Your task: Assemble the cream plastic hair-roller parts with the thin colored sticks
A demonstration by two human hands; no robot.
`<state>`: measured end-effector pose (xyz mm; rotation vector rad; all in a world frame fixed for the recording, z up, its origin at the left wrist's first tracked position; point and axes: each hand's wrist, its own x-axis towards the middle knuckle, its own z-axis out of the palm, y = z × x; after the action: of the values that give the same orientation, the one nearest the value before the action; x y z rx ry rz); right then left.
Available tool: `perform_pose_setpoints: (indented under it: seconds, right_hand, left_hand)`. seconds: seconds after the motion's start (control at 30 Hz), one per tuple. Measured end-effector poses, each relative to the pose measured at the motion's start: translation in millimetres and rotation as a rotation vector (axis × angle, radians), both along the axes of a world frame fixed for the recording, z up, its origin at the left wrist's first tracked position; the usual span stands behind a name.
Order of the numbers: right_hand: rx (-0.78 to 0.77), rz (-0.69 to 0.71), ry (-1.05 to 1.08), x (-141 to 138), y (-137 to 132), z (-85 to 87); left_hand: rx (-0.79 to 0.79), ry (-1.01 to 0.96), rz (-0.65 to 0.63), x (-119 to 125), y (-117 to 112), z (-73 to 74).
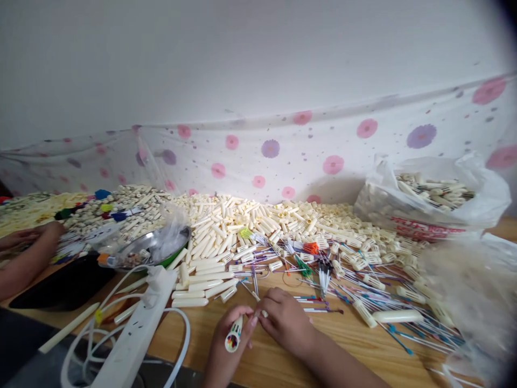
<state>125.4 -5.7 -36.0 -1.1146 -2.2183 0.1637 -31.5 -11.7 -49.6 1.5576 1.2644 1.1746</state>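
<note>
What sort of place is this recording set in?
Likely a home or small-workshop pen assembly bench: heaps of cream barrels, loose refills, a bag of parts, and the left hand holding a pen.

We see a cream pen barrel [234,334] near us, its open end showing a cluster of red, yellow, green and dark tips, above a honey-brown wooden tabletop [363,350]. Farther off lies a heap of cream plastic tubes [242,215], with thin refills [323,275] in orange, green, blue, purple and black in front of it, and a white power strip [137,328] to the left. Along the far side hangs a white cloth [283,156] patterned with pink and purple flowers.
</note>
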Motion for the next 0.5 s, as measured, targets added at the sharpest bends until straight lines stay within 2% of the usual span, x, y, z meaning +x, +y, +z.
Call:
perform_pose_setpoints:
  seconds: [0.27,0.5]
  right_hand:
    - [-0.011,0.134,0.13,-2.2,-1.6,2.2]
    - [-0.059,0.248,0.285,-3.6,-3.3,-1.2]
  left_hand:
    - [-0.006,0.018,-0.017,-1.7,-1.9,1.6]
    - [0.003,0.021,-0.135,-6.1,-3.6,2.5]
